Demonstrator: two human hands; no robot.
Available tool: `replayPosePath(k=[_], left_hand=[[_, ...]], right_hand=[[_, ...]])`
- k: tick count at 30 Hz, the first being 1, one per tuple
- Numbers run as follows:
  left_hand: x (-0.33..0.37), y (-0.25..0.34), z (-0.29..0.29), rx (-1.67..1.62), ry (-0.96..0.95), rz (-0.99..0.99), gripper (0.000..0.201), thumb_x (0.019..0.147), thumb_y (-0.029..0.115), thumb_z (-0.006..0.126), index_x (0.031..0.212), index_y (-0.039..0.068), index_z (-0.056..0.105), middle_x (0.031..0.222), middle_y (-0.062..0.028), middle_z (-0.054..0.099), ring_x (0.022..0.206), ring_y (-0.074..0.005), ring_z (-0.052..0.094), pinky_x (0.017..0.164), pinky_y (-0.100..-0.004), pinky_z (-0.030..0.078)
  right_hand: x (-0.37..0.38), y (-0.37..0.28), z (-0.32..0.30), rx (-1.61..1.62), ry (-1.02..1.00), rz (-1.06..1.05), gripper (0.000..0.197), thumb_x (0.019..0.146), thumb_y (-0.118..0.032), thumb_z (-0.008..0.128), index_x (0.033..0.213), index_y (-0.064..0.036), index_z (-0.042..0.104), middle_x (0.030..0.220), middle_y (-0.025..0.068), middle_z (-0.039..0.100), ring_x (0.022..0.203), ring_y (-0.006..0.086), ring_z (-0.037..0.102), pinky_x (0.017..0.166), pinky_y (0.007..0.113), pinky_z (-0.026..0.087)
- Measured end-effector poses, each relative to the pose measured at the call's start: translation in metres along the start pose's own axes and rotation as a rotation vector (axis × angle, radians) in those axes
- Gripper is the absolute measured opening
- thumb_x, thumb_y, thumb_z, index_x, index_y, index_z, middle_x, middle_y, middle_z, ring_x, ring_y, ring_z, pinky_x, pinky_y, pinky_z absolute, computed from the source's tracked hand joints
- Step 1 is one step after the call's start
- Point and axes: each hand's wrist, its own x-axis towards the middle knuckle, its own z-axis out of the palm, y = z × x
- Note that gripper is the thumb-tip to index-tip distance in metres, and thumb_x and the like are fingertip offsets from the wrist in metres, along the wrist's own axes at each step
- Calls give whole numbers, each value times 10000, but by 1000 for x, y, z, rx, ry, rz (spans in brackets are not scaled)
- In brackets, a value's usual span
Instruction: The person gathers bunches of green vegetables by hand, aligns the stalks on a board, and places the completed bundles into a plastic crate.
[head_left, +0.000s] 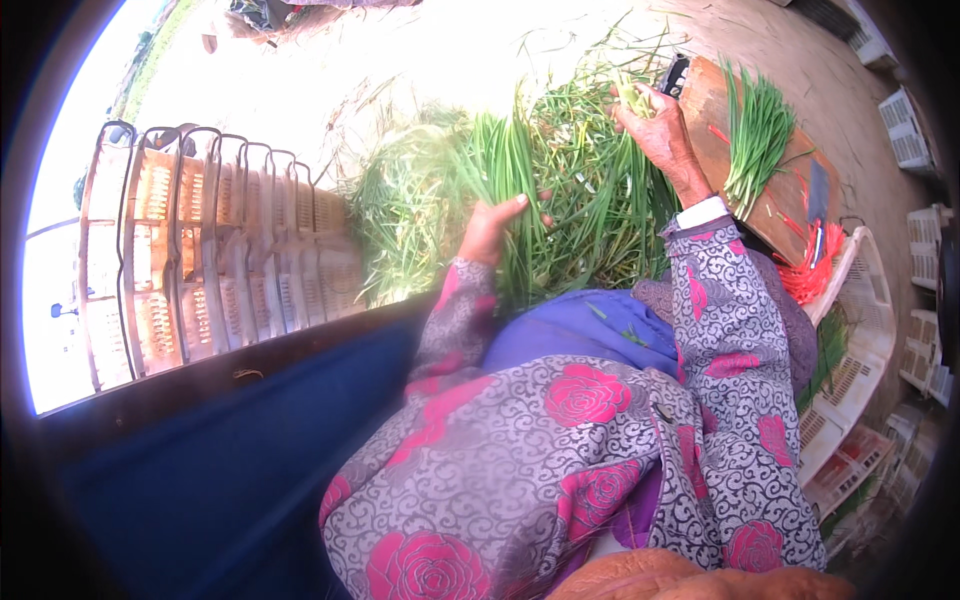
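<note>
My left hand is closed round a bunch of green chives, thumb across the stalks and leaf tips pointing away from me. My right hand is raised to the right of it, fingers curled round a small pale-green tuft of stalks. A large loose heap of chives and trimmings spreads beneath and between both hands. To the right, a neat bundle of chives lies on a wooden board.
On the board's right side lies a knife, near red ties. A white plastic crate stands close on my right. Stacked pale crates rise on the left, behind a blue sheet. More crates line the far right.
</note>
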Motion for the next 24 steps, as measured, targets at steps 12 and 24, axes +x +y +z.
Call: replayPosePath(k=[12, 24], left_hand=[[-11, 1, 22, 188, 59, -78, 401, 895, 165, 677, 1253, -2, 612, 1012, -127, 731, 745, -182, 697, 602, -276, 549], [4, -11, -90, 232, 357, -39, 200, 886, 193, 716, 948, 22, 633, 670, -59, 632, 484, -146, 553, 471, -282, 453]], right_hand=[[-12, -16, 43, 391, -416, 136, 164, 864, -132, 717, 963, -4, 686, 778, 39, 661, 645, 120, 607, 606, 269, 480], [-27, -58, -18, 750, -675, 290, 227, 788, -155, 708, 925, 18, 655, 687, 73, 641, 563, 159, 607, 564, 299, 497]])
